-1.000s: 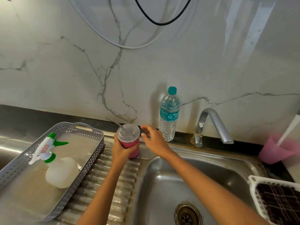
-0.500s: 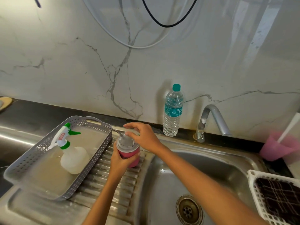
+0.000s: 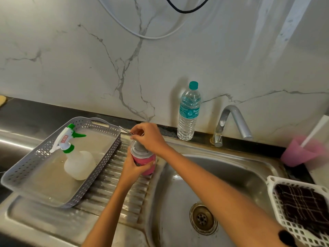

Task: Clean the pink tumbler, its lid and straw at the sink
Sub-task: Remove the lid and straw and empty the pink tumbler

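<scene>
Tumbler point(image 3: 145, 164), pink, was upright at the right edge of the ridged drainboard point(image 3: 114, 189), just beside the sink basin point(image 3: 231, 175). Whether its base rested on the ridges could not be told. The left hand point(image 3: 132, 168) gripped its lower body from the near side, fingers curled round the pink wall. The lid point(image 3: 139, 151), grey and cloudy, sat on the rim. The right hand point(image 3: 151, 138) reached in above the lid, fingertips bunched and pinching the straw point(image 3: 125, 130). This was a thin metal one slanting up and away to the left (only its upper end showed past the fingers).

Left of the tumbler, a grey perforated tray point(image 3: 26, 168) lay across the drainboard. In it was a white spray bottle point(image 3: 78, 163) with a green trigger, upright or lying not clear.

Behind the basin, a clear water bottle point(image 3: 188, 111) with a teal cap stood against the marble wall point(image 3: 71, 59). The tap point(image 3: 233, 120) stood just right of it, spout bent out over the basin. The drain point(image 3: 203, 219) showed in the basin floor.

At far right, a pink cup point(image 3: 299, 154) sat on the dark counter, blurred, with a white stick standing in it. Nearer, a white basket point(image 3: 277, 202) held a dark checked cloth point(image 3: 302, 205).
</scene>
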Available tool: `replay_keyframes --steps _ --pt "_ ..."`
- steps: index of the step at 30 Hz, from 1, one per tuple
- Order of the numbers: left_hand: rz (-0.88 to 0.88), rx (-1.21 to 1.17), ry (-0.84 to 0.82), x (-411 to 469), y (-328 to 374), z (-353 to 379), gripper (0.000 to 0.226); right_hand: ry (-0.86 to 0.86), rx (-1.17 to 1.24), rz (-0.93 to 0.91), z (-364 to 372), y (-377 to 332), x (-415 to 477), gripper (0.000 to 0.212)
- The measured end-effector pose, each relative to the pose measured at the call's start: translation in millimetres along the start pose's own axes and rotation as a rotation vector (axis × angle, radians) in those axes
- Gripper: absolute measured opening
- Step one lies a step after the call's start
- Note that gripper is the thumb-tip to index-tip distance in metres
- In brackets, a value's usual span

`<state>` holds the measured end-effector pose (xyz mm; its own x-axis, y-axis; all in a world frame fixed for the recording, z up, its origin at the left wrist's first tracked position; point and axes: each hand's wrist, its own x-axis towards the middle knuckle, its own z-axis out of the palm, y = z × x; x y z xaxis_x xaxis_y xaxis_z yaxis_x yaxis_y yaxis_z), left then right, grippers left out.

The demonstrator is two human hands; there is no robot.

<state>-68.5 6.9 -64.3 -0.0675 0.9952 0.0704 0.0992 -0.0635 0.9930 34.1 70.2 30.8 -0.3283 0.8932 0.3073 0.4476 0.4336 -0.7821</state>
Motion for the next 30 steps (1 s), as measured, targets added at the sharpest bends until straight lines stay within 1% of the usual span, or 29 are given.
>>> replay_keyframes --steps 3,6,9,15,20,22,25,28,30 --pt "-0.003 0.018 -0.006 1.9 -2.9 -0.6 0.103 0.053 0.081 -0.007 -5.7 -13.4 7.0 0.017" --pt "-0.006 0.041 -0.019 2.1 -5.6 -2.3 0.109 0.162 0.203 -0.029 -21.0 -30.8 17.8 0.018" --pt "-0.008 0.034 -0.026 0.9 -6.2 -2.3 0.11 0.283 0.301 -0.023 -42.2 -40.1 25.8 0.018" --pt "-0.011 0.016 -0.033 0.3 -5.5 -0.8 0.103 0.551 0.572 0.097 -80.4 -27.8 29.1 0.015" --pt "-0.022 0.006 -0.027 1.6 -9.7 -1.1 0.11 0.695 0.69 0.283 -77.1 20.9 13.9 0.009" --pt "-0.023 0.001 -0.024 1.6 -10.3 0.1 0.108 0.71 0.695 0.39 -64.7 46.0 5.4 0.009" --pt "-0.026 -0.005 -0.016 1.9 -12.8 0.8 0.107 0.726 0.764 0.556 -40.8 80.5 -4.9 0.009" --pt "-0.024 -0.014 -0.008 2.1 -14.5 1.0 0.108 0.765 0.9 0.702 -19.0 104.9 -12.7 0.016" --pt "-0.011 -0.017 -0.009 1.8 -12.7 2.6 0.103 0.791 0.973 0.779 -9.0 117.3 -16.3 0.016"
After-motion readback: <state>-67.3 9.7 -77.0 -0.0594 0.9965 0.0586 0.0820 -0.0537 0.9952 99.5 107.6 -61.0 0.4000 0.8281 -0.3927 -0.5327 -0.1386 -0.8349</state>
